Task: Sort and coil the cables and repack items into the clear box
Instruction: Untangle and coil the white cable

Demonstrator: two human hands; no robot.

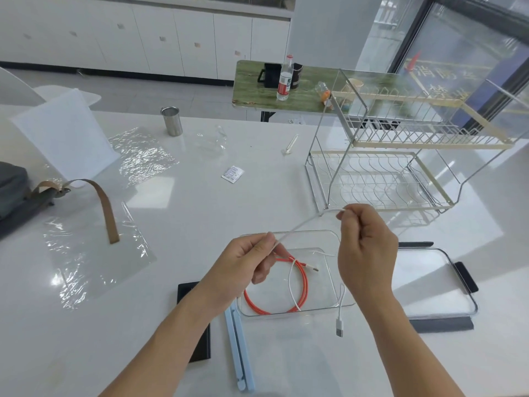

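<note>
My hands stretch a white cable [300, 224] over the clear box [332, 282].

Left hand [252, 262] and right hand [363, 250] both pinch it; an orange cable [303, 287] lies coiled inside, the lid [438, 282] just right, a wire rack [400, 156] beyond.

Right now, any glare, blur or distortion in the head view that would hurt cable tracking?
Head view: wide-angle bending curves the rack and table edges; glare on the plastic sheets and glossy table; white cable is low-contrast against it, orange cable reads clearly in the clear box; both hands sharp, soft shadows.
</note>
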